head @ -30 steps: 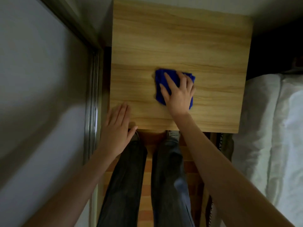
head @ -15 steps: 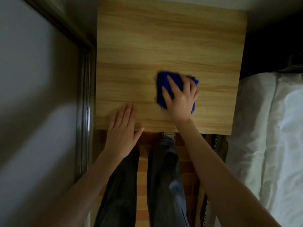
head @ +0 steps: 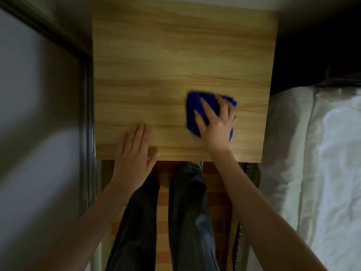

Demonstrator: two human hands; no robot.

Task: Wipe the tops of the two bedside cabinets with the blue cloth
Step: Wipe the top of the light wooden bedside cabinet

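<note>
1. The right hand (head: 216,124) lies flat with fingers spread on the folded, deep-blue soft cloth (head: 195,112); its grip is released, pressing the cloth down from above without pinching it, which suits sliding it across a surface.
2. The cloth sits on the near right part of the square, light wood-grain top of the bedside cabinet (head: 175,55), close to the right edge but not over it.
3. The left hand (head: 134,159) is empty, its grip released, palm flat on the near left edge of the cabinet top, probably to brace the person while leaning over.
4. The far half of the top looks bare; wiping it is likely yet to come.
5. A white rumpled bed cover (head: 316,163) flanks the cabinet on the right, a grey sliding door with a metal frame (head: 87,114) on the left.
6. Only one cabinet is in view.
</note>
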